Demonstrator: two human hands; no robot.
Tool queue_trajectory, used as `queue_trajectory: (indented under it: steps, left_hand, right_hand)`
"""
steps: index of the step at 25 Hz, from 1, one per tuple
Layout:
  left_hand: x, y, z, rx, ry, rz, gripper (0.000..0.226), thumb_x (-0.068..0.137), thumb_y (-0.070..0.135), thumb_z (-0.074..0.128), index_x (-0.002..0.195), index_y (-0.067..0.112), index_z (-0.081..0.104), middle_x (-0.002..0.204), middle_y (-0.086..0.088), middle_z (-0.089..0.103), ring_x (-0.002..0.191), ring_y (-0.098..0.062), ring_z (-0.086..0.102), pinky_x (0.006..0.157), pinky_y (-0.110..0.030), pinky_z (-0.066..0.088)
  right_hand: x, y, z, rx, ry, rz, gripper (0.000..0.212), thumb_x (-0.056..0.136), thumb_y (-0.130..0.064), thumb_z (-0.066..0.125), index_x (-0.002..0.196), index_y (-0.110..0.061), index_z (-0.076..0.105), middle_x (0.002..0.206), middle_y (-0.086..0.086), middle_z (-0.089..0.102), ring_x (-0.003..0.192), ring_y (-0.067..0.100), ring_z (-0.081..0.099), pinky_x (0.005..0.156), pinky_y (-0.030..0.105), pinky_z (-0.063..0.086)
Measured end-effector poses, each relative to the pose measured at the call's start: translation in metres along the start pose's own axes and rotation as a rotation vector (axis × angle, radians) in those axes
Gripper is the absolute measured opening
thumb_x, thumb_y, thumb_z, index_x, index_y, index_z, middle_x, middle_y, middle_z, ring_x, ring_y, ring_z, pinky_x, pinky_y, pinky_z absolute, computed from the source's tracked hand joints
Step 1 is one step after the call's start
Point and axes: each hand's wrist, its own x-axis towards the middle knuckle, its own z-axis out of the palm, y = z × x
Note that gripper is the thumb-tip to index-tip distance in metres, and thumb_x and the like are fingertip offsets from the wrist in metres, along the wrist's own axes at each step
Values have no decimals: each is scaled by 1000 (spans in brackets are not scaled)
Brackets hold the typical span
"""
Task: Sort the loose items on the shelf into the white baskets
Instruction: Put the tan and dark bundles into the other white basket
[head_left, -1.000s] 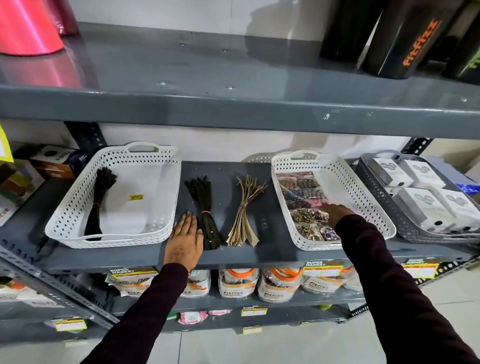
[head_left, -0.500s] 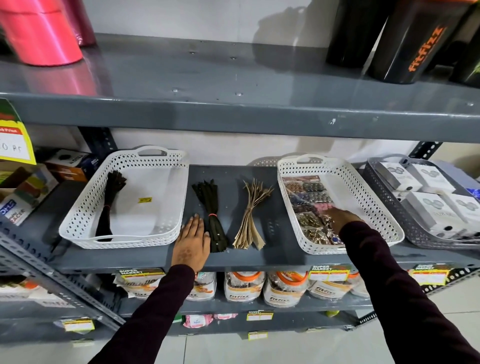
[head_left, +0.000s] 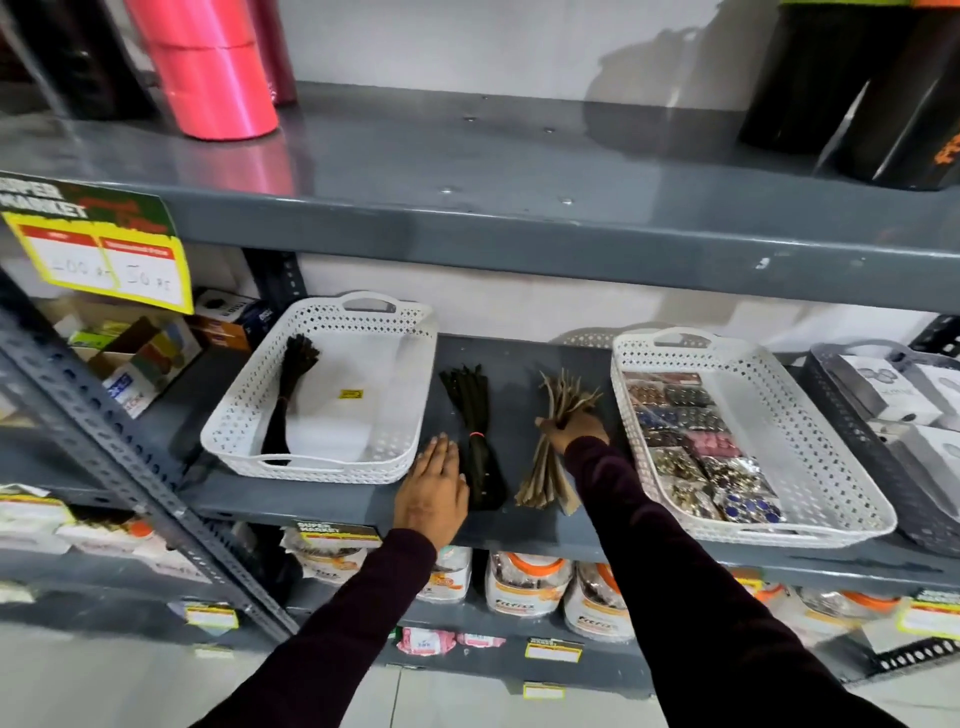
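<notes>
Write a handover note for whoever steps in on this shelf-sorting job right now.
Right hand: closed around the middle of the tan bundle, which still lies on the shelf.
Left hand: open, flat on the shelf beside the dark green bundle, not gripping it.
Done: one black bundle lies in the left white basket; packets of beads fill the left half of the right white basket.
Left: move the tan and dark green bundles into baskets.

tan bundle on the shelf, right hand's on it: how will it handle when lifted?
The tan bundle is probably light: thin strips, gripped by the right hand at its narrow middle. Ends fan out both sides, so they may droop or splay. Likely holds together, though any tie is hidden.
</notes>
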Motion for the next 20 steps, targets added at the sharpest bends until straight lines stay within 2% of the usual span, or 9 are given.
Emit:
queue_trajectory:
  steps: [4, 6, 9, 13, 16, 18, 20]
  left_hand:
    - [-6, 0, -35, -28, 201, 99, 48, 88, 14, 50, 133, 0, 40, 145, -18, 40, 136, -27, 36, 113, -39, 33]
    - [-10, -8, -50, -32, 290, 87, 43, 88, 15, 46, 129, 1, 46, 141, -17, 47, 132, -26, 43, 108, -37, 38]
    - [-14, -27, -70, -46, 350, 21, 42, 89, 21, 36, 124, 4, 51, 137, -13, 53, 127, -23, 49, 106, -36, 42]
    - [-14, -70, -90, 2, 381, -144, 50, 89, 32, 31, 120, 1, 55, 131, -19, 58, 122, -29, 54, 104, -43, 42]
    - [-20, -108, -97, 43, 321, -311, 66, 85, 43, 19, 126, 0, 49, 137, -20, 50, 130, -30, 45, 113, -44, 29]
    - [-24, -118, -96, 75, 290, -342, 68, 85, 41, 16, 128, -2, 46, 137, -23, 49, 130, -31, 44, 114, -45, 27]
    - [-24, -122, -96, 63, 285, -340, 66, 86, 38, 16, 128, -3, 46, 135, -25, 51, 127, -34, 47, 111, -48, 32]
  right_hand:
    - [14, -9, 11, 90, 40, 59, 45, 92, -23, 59, 125, 7, 56, 136, 23, 56, 125, 35, 54, 103, 37, 45]
    - [17, -21, 13, 188, 85, 64, 45, 94, -14, 54, 131, 9, 48, 138, 25, 52, 127, 37, 51, 106, 37, 41]
    - [14, -56, 5, 257, 168, -42, 46, 98, -17, 46, 133, 13, 43, 137, 32, 50, 127, 39, 49, 106, 37, 39]
    - [6, -123, -6, 373, 163, -211, 36, 97, -12, 45, 125, 9, 54, 131, 28, 58, 121, 38, 55, 101, 37, 43]
    - [-9, -176, 7, 401, 66, -340, 37, 97, -16, 46, 128, 2, 55, 134, 21, 57, 124, 33, 53, 104, 34, 40]
    - [-18, -206, 25, 454, 25, -378, 35, 97, -15, 48, 127, 1, 56, 134, 20, 58, 124, 31, 53, 103, 31, 38]
    - [-27, -229, 47, 492, -42, -375, 35, 97, -14, 48, 126, 3, 56, 133, 21, 58, 124, 32, 53, 105, 32, 39]
